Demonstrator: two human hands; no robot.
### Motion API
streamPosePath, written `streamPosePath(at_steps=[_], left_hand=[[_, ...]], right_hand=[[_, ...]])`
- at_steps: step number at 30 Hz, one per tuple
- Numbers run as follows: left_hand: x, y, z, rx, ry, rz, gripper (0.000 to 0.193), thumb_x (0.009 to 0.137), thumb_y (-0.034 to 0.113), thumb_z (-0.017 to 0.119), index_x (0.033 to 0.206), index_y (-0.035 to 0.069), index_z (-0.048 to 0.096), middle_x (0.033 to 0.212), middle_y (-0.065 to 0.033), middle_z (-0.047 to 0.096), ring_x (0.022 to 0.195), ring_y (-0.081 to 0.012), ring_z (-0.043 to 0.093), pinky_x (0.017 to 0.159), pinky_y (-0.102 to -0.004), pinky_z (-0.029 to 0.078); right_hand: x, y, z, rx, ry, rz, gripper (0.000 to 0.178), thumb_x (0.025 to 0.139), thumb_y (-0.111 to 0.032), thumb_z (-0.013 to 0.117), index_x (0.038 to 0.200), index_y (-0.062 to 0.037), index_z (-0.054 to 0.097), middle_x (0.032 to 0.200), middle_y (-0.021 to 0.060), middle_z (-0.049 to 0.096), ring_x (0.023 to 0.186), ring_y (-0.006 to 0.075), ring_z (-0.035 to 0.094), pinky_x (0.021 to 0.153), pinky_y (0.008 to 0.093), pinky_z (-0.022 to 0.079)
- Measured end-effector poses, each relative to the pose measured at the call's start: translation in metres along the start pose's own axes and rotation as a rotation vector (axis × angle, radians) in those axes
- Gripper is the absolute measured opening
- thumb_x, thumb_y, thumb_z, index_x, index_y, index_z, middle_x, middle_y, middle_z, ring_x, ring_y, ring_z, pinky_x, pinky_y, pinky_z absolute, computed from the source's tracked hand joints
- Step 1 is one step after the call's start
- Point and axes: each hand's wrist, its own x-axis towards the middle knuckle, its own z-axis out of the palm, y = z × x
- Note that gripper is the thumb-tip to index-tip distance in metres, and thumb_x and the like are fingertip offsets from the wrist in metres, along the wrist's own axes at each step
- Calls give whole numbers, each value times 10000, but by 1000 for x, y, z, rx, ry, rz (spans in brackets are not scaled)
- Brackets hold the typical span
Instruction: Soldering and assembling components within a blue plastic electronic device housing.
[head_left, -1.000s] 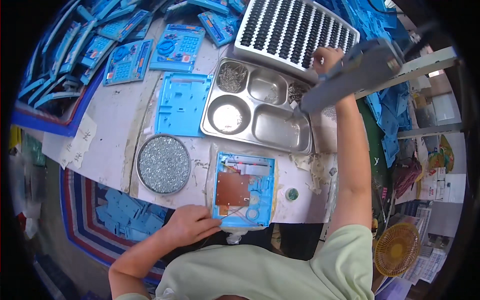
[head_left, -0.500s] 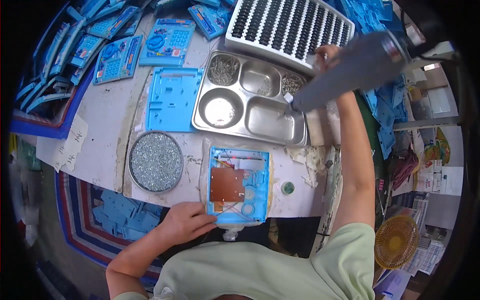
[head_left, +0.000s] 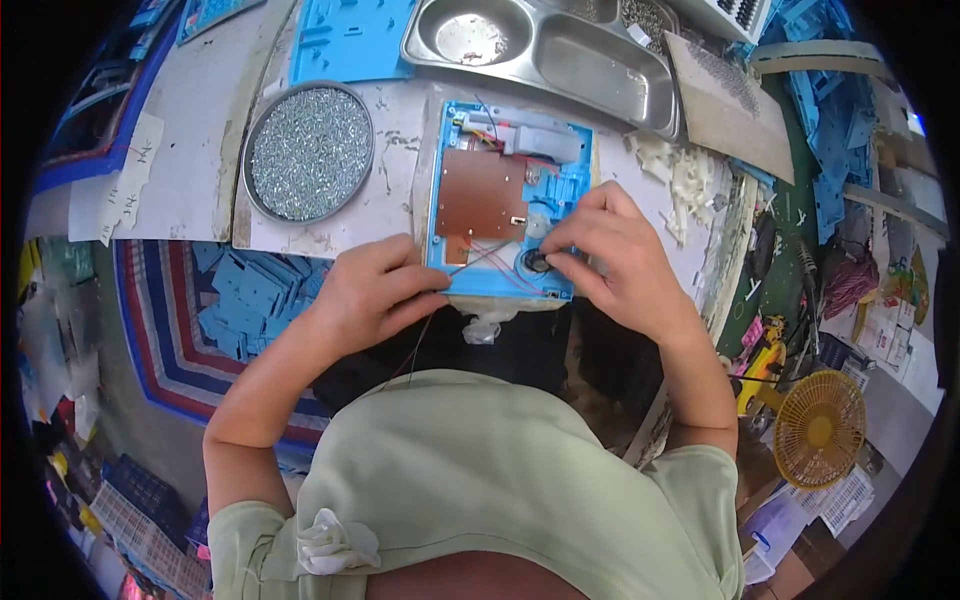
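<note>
One blue casing [head_left: 505,200], two hands on it, left hand [head_left: 372,290], right hand [head_left: 610,255]

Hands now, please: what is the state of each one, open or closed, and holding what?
Left hand: curled, fingertips pressed on the near-left edge of the blue plastic housing.
Right hand: fingers pinched on a small round black part in the housing.

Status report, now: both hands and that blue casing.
Left hand steadies blue casing at its near-left edge. Right hand fingertips on small round part inside it. Thin wires lie between the hands.
</note>
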Motion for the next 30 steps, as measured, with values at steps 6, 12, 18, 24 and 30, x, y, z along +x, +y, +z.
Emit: streamPosePath(at_steps=[6, 12, 18, 24, 30], left_hand=[[-3, 1, 3, 34, 28, 0, 293, 741, 76, 872, 1005, 96, 747, 779, -65, 552, 661, -238, 572, 567, -359, 451], [1, 2, 4, 20, 25, 2, 297, 740, 68, 868, 1012, 88, 749, 777, -65, 557, 665, -239, 572, 572, -359, 452], [6, 8, -13, 94, -128, 26, 255, 767, 89, 835, 997, 78, 725, 805, -93, 603, 709, -285, 623, 597, -400, 487], [58, 37, -50, 68, -445, -59, 233, 820, 125, 781, 1028, 43, 715, 775, -124, 619, 690, -315, 635, 611, -384, 491], [195, -8, -65, 376, -104, 69, 158, 888, 127, 710, 980, 0, 694, 814, -147, 642, 705, -297, 632, 646, -379, 488]], right_hand=[[1, 3, 7, -188, 34, -170, 202, 748, -81, 796, 924, -117, 704, 1007, 0, 688, 1021, 284, 573, 868, 411, 469], [-14, 8, 19, -155, 149, -154, 304, 669, -111, 859, 940, -109, 722, 1076, 38, 703, 1043, 324, 571, 890, 411, 491], [-34, 25, 1, -139, 379, 58, 216, 732, -116, 821, 928, -108, 729, 1060, 40, 692, 1045, 289, 579, 850, 405, 478], [-37, 79, -22, -659, 429, 424, 170, 779, -108, 748, 949, -97, 745, 867, 64, 652, 911, 298, 577, 802, 444, 457], [-25, 67, -37, -473, 406, 470, 184, 752, -86, 709, 935, -69, 689, 812, 81, 638, 777, 296, 590, 763, 441, 452]])
